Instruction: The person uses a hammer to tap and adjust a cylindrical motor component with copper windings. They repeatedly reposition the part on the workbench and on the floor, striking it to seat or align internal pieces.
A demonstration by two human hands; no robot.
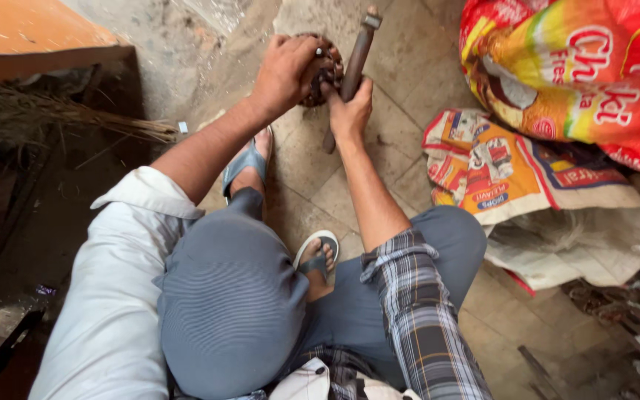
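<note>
Far out on the stone floor, between the feet, a round rusty metal part is being worked on. It is seen as dark brown, rough and pitted, with small studs or bolt ends showing along its right edge; most of it is covered from above, so its full shape cannot be told. The left hand is closed over the top of this part, fingers curled down around its rim, gripping it firmly. Just right of it, the right hand is wrapped tight around a long dark metal bar, held at its lower half. The bar is tilted, its thicker upper end leaning far and to the right, its thin lower end touching the floor near the hand. Bar and round part are pressed right up against each other.

Nearer in, a grey sandal is seen on the left foot and a white-edged sandal on the right, both flat on the floor. On the right, a bright red and yellow printed sack is heaped up, with flattened printed sacks lying beneath it. On the left, a bundle of dry straw is lying below an orange board.
</note>
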